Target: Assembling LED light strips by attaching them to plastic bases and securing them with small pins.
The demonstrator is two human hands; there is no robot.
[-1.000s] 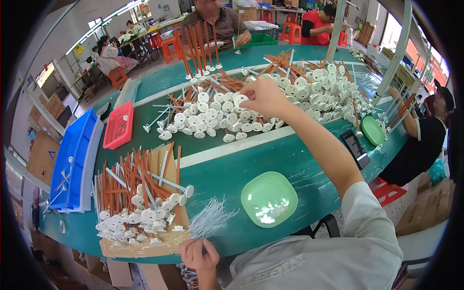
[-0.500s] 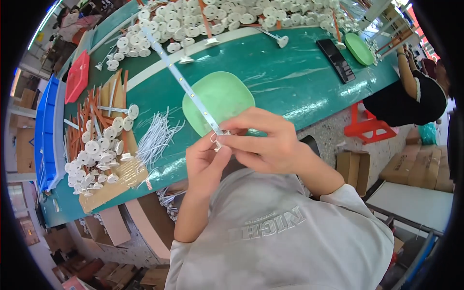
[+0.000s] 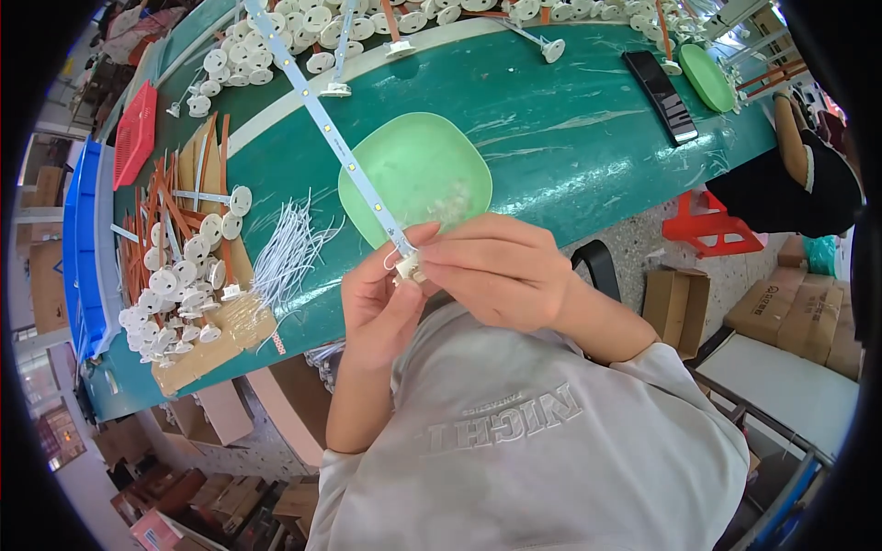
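A narrow white LED strip [image 3: 326, 133] slants up and away from my two hands, its near end between my fingertips. At that end sits a small white end piece [image 3: 410, 268] with a thin white wire loop beside it. My left hand [image 3: 381, 308] is closed, thumb and forefinger pinching the end piece. From the right, my right hand [image 3: 501, 271] presses its fingertips against the same piece, partly covering it. Just beyond the hands lies a light green plate [image 3: 395, 170], with small clear pieces [image 3: 452, 200] in its near part.
Thin white wires [image 3: 292, 248] lie left of my hands, beside strips with white round bases [image 3: 188, 275] on cardboard [image 3: 243, 326]. More round bases [image 3: 317, 18] crowd the far side. A phone [image 3: 661, 96] lies far right; a person [image 3: 790, 184] is beyond the table's right end.
The view has shifted slightly, and the strip's far end now reaches higher in it. My right fingers have shifted a little, showing more of the end piece. Both hands keep their grip.
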